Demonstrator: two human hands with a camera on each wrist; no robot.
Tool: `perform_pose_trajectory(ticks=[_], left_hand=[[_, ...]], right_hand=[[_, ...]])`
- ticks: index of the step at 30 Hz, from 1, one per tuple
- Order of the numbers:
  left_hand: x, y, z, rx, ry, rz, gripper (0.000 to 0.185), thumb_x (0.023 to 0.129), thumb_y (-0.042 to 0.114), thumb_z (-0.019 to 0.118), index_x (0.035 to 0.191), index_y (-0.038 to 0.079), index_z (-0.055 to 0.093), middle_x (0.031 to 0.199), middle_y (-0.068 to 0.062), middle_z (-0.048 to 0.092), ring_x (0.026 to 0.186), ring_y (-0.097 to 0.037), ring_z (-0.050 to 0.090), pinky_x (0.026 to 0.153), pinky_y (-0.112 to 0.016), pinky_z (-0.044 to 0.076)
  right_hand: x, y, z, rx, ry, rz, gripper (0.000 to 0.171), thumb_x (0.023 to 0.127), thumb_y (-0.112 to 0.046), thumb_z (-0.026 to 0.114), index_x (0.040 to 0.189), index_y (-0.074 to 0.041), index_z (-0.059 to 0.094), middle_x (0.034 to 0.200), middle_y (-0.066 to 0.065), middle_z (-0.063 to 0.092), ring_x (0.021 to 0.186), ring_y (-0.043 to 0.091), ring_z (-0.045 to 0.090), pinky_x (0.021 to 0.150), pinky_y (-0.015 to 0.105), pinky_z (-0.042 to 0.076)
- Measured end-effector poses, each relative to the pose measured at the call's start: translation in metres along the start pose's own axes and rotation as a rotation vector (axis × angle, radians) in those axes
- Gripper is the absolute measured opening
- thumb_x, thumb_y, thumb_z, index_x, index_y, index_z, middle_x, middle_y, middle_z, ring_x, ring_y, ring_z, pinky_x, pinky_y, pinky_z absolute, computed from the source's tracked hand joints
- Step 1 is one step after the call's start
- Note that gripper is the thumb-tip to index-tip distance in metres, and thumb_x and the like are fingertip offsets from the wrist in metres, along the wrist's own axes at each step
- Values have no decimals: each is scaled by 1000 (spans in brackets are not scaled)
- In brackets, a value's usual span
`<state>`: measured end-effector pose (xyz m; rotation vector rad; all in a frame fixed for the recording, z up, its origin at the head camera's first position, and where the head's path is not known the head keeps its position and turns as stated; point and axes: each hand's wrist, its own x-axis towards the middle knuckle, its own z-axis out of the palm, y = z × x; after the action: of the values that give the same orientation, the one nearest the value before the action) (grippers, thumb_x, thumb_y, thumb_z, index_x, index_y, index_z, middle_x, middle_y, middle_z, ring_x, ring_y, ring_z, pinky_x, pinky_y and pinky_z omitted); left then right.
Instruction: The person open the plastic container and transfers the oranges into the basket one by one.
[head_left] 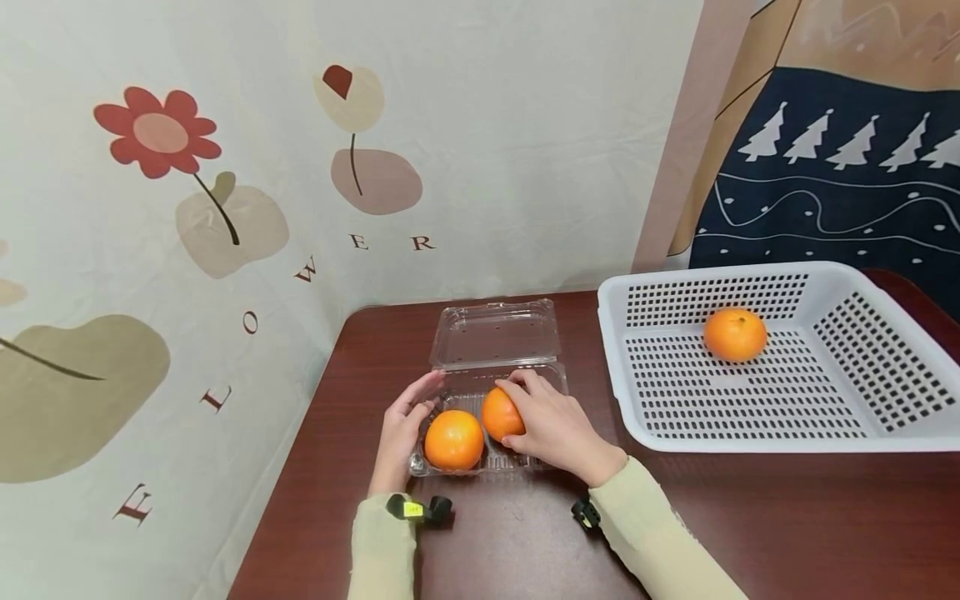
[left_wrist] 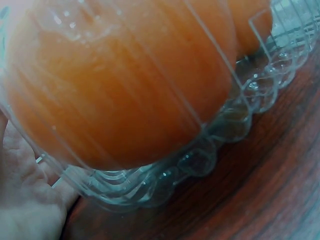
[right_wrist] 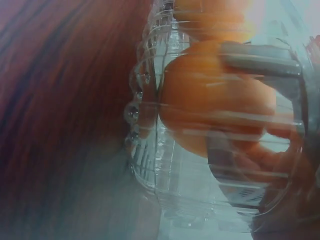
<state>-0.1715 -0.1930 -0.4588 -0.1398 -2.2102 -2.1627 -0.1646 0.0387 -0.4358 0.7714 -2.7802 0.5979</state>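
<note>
A clear plastic clamshell box (head_left: 495, 468) lies on the table with its lid (head_left: 495, 335) folded back, away from the person. One orange (head_left: 453, 440) sits in the box's left part; through the clear wall it fills much of the left wrist view. My right hand (head_left: 555, 423) grips a second orange (head_left: 501, 414) inside the box, just right of the first. This held orange (right_wrist: 195, 95) also shows through the wall in the right wrist view. Along the box's left side, my left hand (head_left: 401, 433) rests with fingers extended against it.
To the right stands a white perforated plastic basket (head_left: 622, 392) with one orange (head_left: 735, 335) in it. The dark reddish-brown table (head_left: 510, 542) meets a printed cloth (head_left: 525, 167) at the back and left.
</note>
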Motion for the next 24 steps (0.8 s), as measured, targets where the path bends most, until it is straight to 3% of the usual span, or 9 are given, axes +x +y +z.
perform_pose_trajectory(ticks=[11, 19, 24], left_hand=[[0, 2, 0, 4, -11, -11, 40, 90, -4, 37, 127, 5, 48, 129, -11, 48, 120, -26, 42, 98, -35, 35], [0, 2, 0, 15, -15, -3, 40, 90, -4, 37, 128, 5, 48, 129, -10, 49, 119, -26, 42, 97, -32, 36], [-1, 2, 1, 8, -14, -10, 40, 90, -3, 37, 128, 5, 48, 129, -11, 48, 120, -26, 42, 97, -32, 36]], right_hand=[[0, 2, 2, -11, 8, -42, 64, 64, -31, 74, 121, -29, 45, 124, -6, 44, 103, 13, 50, 61, 34, 47], [-2, 0, 1, 31, 6, -13, 53, 74, -51, 63, 120, -31, 46, 125, -5, 47, 107, 14, 50, 63, 37, 47], [-2, 0, 2, 42, 15, 5, 46, 79, -54, 56, 118, -34, 47, 124, -8, 48, 108, 11, 48, 63, 36, 46]])
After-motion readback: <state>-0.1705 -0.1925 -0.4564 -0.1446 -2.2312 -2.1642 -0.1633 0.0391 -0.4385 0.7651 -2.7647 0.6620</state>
